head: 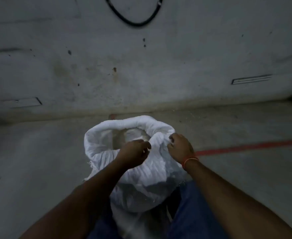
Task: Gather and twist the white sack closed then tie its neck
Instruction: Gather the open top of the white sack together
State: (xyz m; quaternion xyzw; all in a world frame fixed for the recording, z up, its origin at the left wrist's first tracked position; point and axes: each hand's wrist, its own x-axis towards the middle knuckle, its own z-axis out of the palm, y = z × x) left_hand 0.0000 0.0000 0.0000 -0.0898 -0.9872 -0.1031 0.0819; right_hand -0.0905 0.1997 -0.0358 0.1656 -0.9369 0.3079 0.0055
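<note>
White sack (138,171) upright on concrete floor (38,161), mouth open. Right hand (180,147) grip pinches rim's right fold; left hand (134,153) loosely curled at near rim, hold unclear.

Stained grey concrete wall (141,66) filled the upper frame under dim light. Black cable (135,23) looped at twelve o'clock. Red floor line (248,147) ran toward three o'clock across concrete floor (38,152).

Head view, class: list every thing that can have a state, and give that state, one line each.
white sack: upright, mouth open, rim rolled, neck not tied.
left hand: curled at the near rim; grip unclear.
right hand: pinching the right rim.
black cable: hanging in a loop on the wall.
</note>
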